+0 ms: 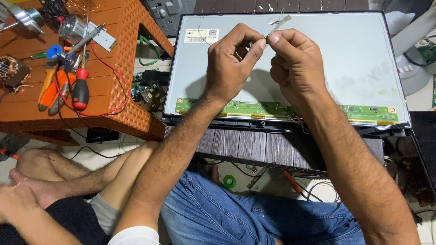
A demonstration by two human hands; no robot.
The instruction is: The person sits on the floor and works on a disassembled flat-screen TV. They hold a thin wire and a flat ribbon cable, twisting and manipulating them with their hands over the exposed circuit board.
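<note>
My left hand (231, 61) and my right hand (295, 63) are raised together over a flat display panel (354, 59) lying on its back. Both pinch a thin silvery strip (277, 25) between thumb and forefinger, its free end sticking up to the right. A long green circuit board (254, 109) runs along the panel's near edge, just below my wrists. A white label (201, 35) sits at the panel's far left corner.
An orange plastic stool (131, 109) at left carries a red-handled screwdriver (81, 88), orange-handled pliers (47, 88), a soldering iron (86, 40) and red wire. Another person's bare legs (68, 174) lie at lower left. A green tape roll (229, 181) lies on the floor.
</note>
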